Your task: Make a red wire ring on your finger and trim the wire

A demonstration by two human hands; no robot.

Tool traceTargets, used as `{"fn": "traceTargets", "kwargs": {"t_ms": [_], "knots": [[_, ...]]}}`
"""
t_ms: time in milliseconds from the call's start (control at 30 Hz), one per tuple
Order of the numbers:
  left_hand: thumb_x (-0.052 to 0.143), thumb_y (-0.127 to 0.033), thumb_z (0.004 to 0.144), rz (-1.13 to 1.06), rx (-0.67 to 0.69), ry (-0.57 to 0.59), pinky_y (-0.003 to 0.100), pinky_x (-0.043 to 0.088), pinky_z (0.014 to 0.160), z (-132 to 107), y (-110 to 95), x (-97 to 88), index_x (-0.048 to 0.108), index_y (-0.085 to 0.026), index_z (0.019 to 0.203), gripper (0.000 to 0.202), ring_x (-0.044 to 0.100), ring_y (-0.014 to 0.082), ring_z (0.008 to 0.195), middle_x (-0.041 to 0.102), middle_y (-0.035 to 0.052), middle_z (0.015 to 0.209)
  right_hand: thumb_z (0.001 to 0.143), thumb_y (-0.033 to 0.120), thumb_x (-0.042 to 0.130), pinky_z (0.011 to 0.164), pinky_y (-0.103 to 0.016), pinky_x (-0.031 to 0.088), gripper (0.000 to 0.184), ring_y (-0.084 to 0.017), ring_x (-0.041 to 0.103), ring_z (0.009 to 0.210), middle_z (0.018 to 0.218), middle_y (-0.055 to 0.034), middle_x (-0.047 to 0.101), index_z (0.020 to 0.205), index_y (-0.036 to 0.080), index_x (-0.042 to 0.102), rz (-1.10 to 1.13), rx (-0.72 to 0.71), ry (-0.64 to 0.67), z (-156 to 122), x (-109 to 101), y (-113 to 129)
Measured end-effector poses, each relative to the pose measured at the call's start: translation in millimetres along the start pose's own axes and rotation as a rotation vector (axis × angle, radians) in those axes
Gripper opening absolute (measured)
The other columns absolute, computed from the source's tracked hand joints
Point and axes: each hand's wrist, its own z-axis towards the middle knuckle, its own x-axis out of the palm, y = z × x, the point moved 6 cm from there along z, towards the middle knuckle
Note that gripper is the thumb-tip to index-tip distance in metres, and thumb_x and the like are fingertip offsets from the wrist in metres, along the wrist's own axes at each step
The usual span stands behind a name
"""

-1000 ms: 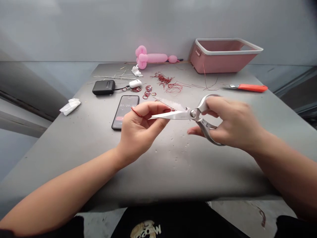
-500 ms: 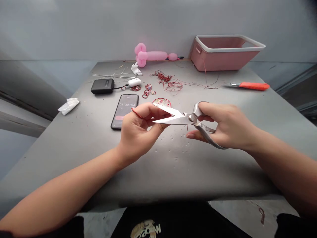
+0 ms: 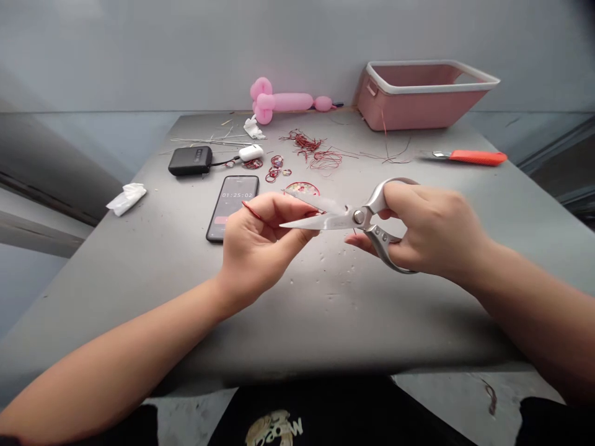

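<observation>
My left hand (image 3: 260, 238) is closed in a pinch, its fingertips holding a thin red cord that is mostly hidden behind the blades. A red loop circles one finger of that hand. In my right hand (image 3: 432, 226) are metal scissors (image 3: 357, 217), gripped by the handles with the blades parted. The blades point left and lie across my left fingertips. A short dark strand end shows just below the scissors' pivot, by my right fingers. Behind the blades, a round red-rimmed dish of small pale pieces (image 3: 304, 188) is partly covered.
A phone (image 3: 232, 198) with a time display lies left of centre. Beyond it are a black power bank (image 3: 190, 161), a white case (image 3: 251, 153), red cord scraps (image 3: 304, 144) and beaded loops (image 3: 274, 170). A pink balloon (image 3: 292, 101), pink bin (image 3: 409, 111) and orange cutter (image 3: 478, 158) stand farther back.
My right hand and the scissors' handles have shifted slightly up. The blades have moved a little left over my left fingertips and stay parted. My left hand has barely moved.
</observation>
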Motion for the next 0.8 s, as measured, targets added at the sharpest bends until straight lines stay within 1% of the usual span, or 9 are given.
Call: {"fn": "traceTargets", "kwargs": {"t_ms": [133, 233, 333, 400, 500, 567, 700, 733, 800], "knots": [[0.084, -0.026, 0.072, -0.006, -0.014, -0.013, 0.031, 0.061, 0.072, -1, -1, -0.2, 0.068, -0.019, 0.077, 0.018, 0.072, 0.0172, 0.079, 0.073, 0.0033, 0.082, 0.076, 0.077, 0.054, 0.053, -0.034, 0.024, 0.057, -0.021, 0.044, 0.058, 0.065, -0.0085, 0.054, 0.069, 0.024, 0.036, -0.094, 0.006, -0.051, -2, -1, -1], [0.083, -0.025, 0.073, -0.029, -0.041, 0.009, 0.029, 0.062, 0.069, -1, 1, 0.6, 0.068, -0.019, 0.077, 0.016, 0.072, 0.0158, 0.076, 0.073, 0.0019, 0.08, 0.072, 0.078, 0.057, 0.053, -0.034, 0.021, 0.059, -0.019, 0.039, 0.055, 0.06, -0.0079, 0.05, 0.066, 0.024, 0.035, -0.159, 0.04, -0.106, -1, -6, -2], [0.083, -0.025, 0.073, -0.102, -0.104, 0.033, 0.028, 0.063, 0.068, -2, 8, 1.1, 0.07, -0.02, 0.079, 0.016, 0.071, 0.0138, 0.07, 0.074, -0.0001, 0.078, 0.068, 0.076, 0.061, 0.054, -0.033, 0.02, 0.06, -0.018, 0.035, 0.054, 0.057, -0.0069, 0.046, 0.064, 0.023, 0.032, -0.187, 0.073, -0.164, -1, -13, -3], [0.082, -0.024, 0.073, -0.143, -0.136, 0.051, 0.028, 0.063, 0.069, -3, 11, 1.8, 0.071, -0.021, 0.081, 0.014, 0.072, 0.0132, 0.07, 0.074, -0.0008, 0.08, 0.068, 0.073, 0.062, 0.055, -0.033, 0.02, 0.059, -0.018, 0.034, 0.055, 0.056, -0.0064, 0.044, 0.064, 0.023, 0.031, -0.199, 0.079, -0.198, -1, -17, -3], [0.081, -0.024, 0.075, -0.12, -0.13, 0.065, 0.028, 0.063, 0.069, -3, 11, 2.7, 0.07, -0.021, 0.081, 0.013, 0.071, 0.0138, 0.07, 0.075, -0.0002, 0.08, 0.07, 0.07, 0.061, 0.057, -0.033, 0.021, 0.057, -0.019, 0.034, 0.055, 0.056, -0.0055, 0.042, 0.064, 0.023, 0.03, -0.211, 0.077, -0.213, -1, -19, -5], [0.08, -0.024, 0.076, -0.046, -0.062, 0.047, 0.029, 0.062, 0.069, -2, 6, 1.5, 0.069, -0.021, 0.079, 0.011, 0.071, 0.0146, 0.071, 0.074, 0.0008, 0.079, 0.071, 0.07, 0.061, 0.057, -0.034, 0.023, 0.056, -0.019, 0.036, 0.056, 0.057, -0.005, 0.043, 0.067, 0.023, 0.031, -0.169, 0.06, -0.177, -1, -15, -4], [0.079, -0.019, 0.076, 0.113, 0.18, -0.026, 0.03, 0.062, 0.075, -2, -10, -3.8, 0.068, -0.021, 0.076, 0.011, 0.071, 0.0159, 0.077, 0.071, 0.0003, 0.079, 0.076, 0.067, 0.062, 0.055, -0.033, 0.029, 0.051, -0.018, 0.043, 0.058, 0.066, -0.0047, 0.051, 0.074, 0.024, 0.035, 0.044, -0.067, -0.041, -3, -1, 3], [0.079, -0.016, 0.075, 0.141, 0.233, -0.034, 0.03, 0.062, 0.076, -3, -13, -4.6, 0.068, -0.021, 0.076, 0.012, 0.071, 0.0157, 0.078, 0.071, -0.0003, 0.079, 0.078, 0.065, 0.062, 0.055, -0.033, 0.03, 0.05, -0.018, 0.044, 0.059, 0.067, -0.0042, 0.052, 0.075, 0.024, 0.035, 0.075, -0.104, -0.03, -4, 0, 5], [0.078, -0.011, 0.075, 0.198, 0.309, -0.043, 0.028, 0.062, 0.076, -4, -17, -5.4, 0.068, -0.021, 0.079, 0.015, 0.072, 0.0148, 0.079, 0.071, -0.0014, 0.08, 0.079, 0.063, 0.064, 0.053, -0.031, 0.03, 0.049, -0.015, 0.043, 0.057, 0.066, -0.0024, 0.051, 0.076, 0.023, 0.037, 0.09, -0.171, -0.064, -5, 0, 8]]}}
